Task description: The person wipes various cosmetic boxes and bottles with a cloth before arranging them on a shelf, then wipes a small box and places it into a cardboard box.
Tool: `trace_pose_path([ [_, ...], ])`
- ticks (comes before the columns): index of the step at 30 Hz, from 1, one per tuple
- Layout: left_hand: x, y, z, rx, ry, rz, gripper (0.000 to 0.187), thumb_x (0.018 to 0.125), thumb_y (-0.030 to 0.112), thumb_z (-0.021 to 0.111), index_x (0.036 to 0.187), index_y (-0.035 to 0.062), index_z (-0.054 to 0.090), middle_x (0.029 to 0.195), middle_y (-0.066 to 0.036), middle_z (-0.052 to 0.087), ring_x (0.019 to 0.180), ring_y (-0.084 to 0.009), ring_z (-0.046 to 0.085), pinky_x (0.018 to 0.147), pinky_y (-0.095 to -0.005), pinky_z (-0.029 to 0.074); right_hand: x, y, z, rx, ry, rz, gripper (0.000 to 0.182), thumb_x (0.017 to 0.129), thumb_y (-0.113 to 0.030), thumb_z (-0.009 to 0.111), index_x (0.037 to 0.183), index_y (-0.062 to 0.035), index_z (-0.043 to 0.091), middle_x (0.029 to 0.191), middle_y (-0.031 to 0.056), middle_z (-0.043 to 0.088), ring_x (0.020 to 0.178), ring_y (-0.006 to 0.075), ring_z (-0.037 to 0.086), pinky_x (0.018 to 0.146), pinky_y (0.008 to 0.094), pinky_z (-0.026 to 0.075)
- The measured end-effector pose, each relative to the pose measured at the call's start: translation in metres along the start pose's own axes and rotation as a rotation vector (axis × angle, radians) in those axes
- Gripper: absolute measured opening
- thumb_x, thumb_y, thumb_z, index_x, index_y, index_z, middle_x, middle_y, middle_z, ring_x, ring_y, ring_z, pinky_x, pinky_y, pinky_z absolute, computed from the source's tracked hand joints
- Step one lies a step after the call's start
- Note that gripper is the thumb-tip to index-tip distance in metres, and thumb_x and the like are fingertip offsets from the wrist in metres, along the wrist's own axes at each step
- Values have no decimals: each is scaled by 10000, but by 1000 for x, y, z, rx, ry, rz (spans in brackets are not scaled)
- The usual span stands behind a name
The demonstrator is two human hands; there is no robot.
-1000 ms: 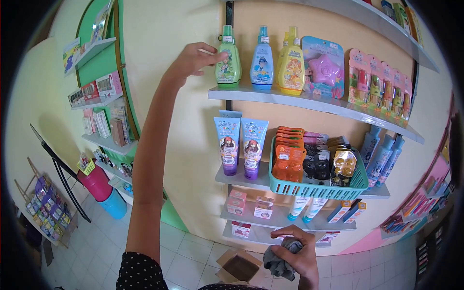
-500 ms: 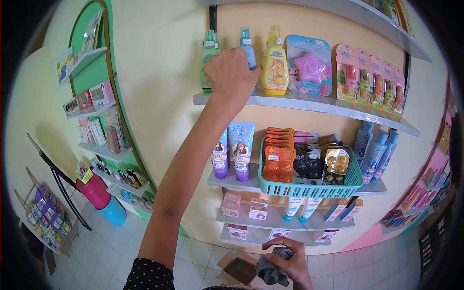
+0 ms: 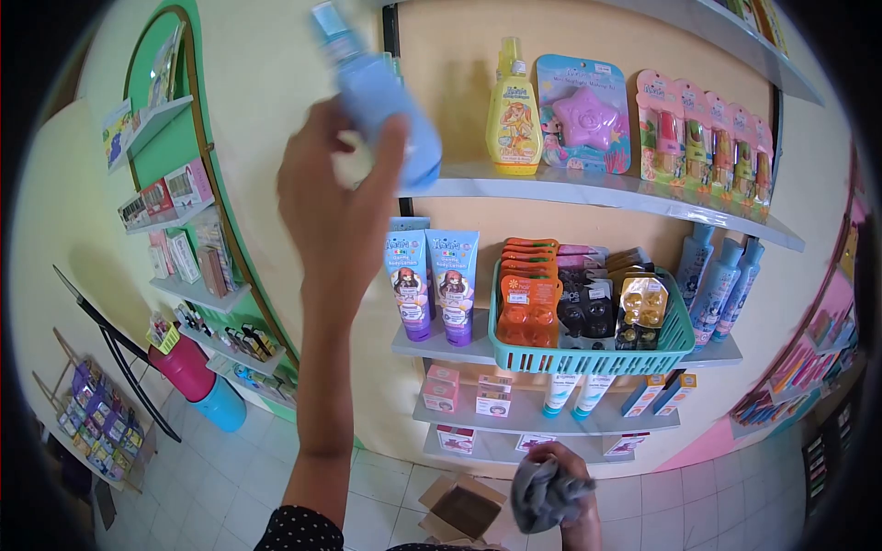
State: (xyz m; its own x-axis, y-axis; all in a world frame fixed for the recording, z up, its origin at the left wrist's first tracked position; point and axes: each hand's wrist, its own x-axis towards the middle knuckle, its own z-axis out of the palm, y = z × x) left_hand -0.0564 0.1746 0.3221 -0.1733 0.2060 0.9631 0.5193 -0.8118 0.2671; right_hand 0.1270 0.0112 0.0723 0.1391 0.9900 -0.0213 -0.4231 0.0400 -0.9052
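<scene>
A blue bottle (image 3: 386, 106) hangs tilted in the air in front of the top shelf's left end, with my left hand (image 3: 340, 184) closed round it; bottle and hand are a little blurred. My right hand (image 3: 571, 473), low in the view, grips a crumpled grey cloth (image 3: 544, 496). To the right of the blue bottle, a yellow bottle (image 3: 514, 119) stands upright on the top shelf (image 3: 551, 184), beside a card with a purple star (image 3: 586, 118). The green bottle's cap is just visible behind the blue bottle; the rest is hidden.
Below are blue-purple tubes (image 3: 452, 285), a teal basket (image 3: 597, 360) of packets, and blue bottles (image 3: 715, 294). Small boxes (image 3: 441, 390) stand lower. An open cardboard box (image 3: 464, 510) lies on the floor. Side shelves (image 3: 170, 219) and a blue bin (image 3: 220, 404) are at left.
My left hand has lifted the blue bottle off the top shelf and carried it left, towards the camera. My right hand has turned, and the cloth has moved slightly right and up.
</scene>
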Motion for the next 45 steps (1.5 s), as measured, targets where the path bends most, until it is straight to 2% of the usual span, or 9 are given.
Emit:
trace_pose_path([
  [2,-36,5,-33,-516,-131,-189,339,841,268,416,1036,-2,479,940,-83,538,867,-137,536,697,-299,442,-3,2,0,263,66,121,408,817,-341,382,955,11,535,889,114,585,842,182,550,781,286,432],
  [4,-94,2,-52,-812,-145,-558,462,847,306,345,1162,-31,372,1068,-134,488,973,-217,497,841,-346,398,1,-2,0,976,112,170,412,817,-367,391,963,-8,530,937,115,569,861,203,547,812,325,427],
  [6,-160,2,-59,-880,-190,-884,603,825,414,327,1206,-53,294,1156,-169,425,1033,-253,453,876,-361,363,4,-10,5,940,58,133,444,824,-400,366,989,-20,525,1001,118,547,902,210,537,817,346,424],
  [9,-202,35,-58,-945,-425,-1053,738,788,503,403,1259,-31,213,1121,-114,442,1008,-191,441,884,-327,331,6,-41,47,632,7,-106,400,817,-329,438,1042,-7,510,1051,124,527,938,212,524,829,325,410],
  [12,-224,46,-49,-979,-476,-1018,753,768,517,418,1219,-61,244,1078,-125,458,945,-194,466,833,-310,366,16,-48,82,-330,22,-725,406,698,-26,589,1087,30,488,1072,139,517,950,229,509,825,289,383],
  [17,-203,41,-48,-991,-277,-1043,764,736,543,450,1176,-62,293,1062,-144,466,950,-191,491,788,-281,405,22,-34,104,-598,36,-1070,359,582,63,586,940,43,581,995,179,546,914,268,528,796,321,410],
  [34,-226,47,-40,-992,-431,-990,678,785,518,374,1144,-53,309,1006,-140,476,911,-176,488,776,-286,392,22,-27,85,-595,187,-1115,393,503,80,559,890,31,607,922,158,576,785,261,545,699,311,441],
  [42,-215,45,-47,-1021,-417,-968,645,787,484,384,1142,-46,298,1005,-137,467,915,-177,481,748,-285,404,11,-20,85,-657,82,-1187,377,503,74,567,872,15,614,911,157,577,787,250,539,691,306,434],
  [45,-209,49,-46,-1157,-412,-1063,576,801,429,396,1152,-10,273,1003,-139,468,861,-174,497,714,-283,421,14,-24,79,-440,59,-994,308,550,43,588,857,19,607,871,148,574,781,219,541,681,287,434],
])
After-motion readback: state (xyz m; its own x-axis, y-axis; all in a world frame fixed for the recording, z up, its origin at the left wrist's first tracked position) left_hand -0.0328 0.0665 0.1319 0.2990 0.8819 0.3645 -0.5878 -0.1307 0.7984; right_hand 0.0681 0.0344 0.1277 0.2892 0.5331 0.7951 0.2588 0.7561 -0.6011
